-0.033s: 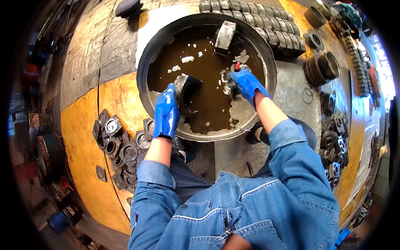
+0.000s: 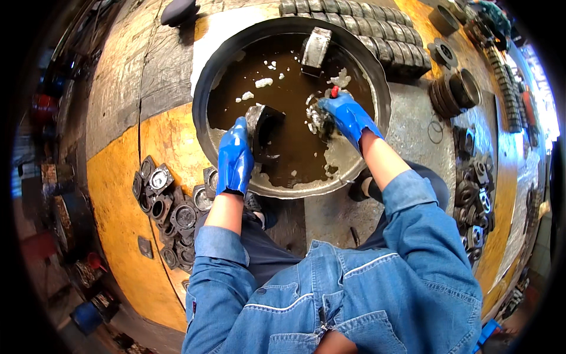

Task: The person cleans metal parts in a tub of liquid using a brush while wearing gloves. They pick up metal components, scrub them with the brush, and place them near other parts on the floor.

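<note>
A wide, dark round basin (image 2: 203, 76) of brown, murky liquid lies before me. My left hand (image 2: 236, 156), in a blue rubber glove, grips the near-left side of a dark, hollow metal part (image 2: 254, 122) partly sunk in the liquid. My right hand (image 2: 346, 117), gloved alike, is closed round a red-ended tool (image 2: 335, 92) at the basin's right side. The tool's lower end is lost in splashed, foamy liquid, so its kind does not show. Another blocky metal part (image 2: 317, 48) leans, wet and tilted, against the far inner wall.
Rows of stacked metal parts (image 2: 377, 35) stand beyond the basin. Flat ring-like castings (image 2: 183, 216) are heaped at left, more (image 2: 471, 194) at right. Metal cylinders (image 2: 457, 91) sit on the right. A dark stool seat (image 2: 179, 10) is far left.
The foam by my right hand has shifted slightly and changed shape. My left hand and the metal part it grips look almost the same.
</note>
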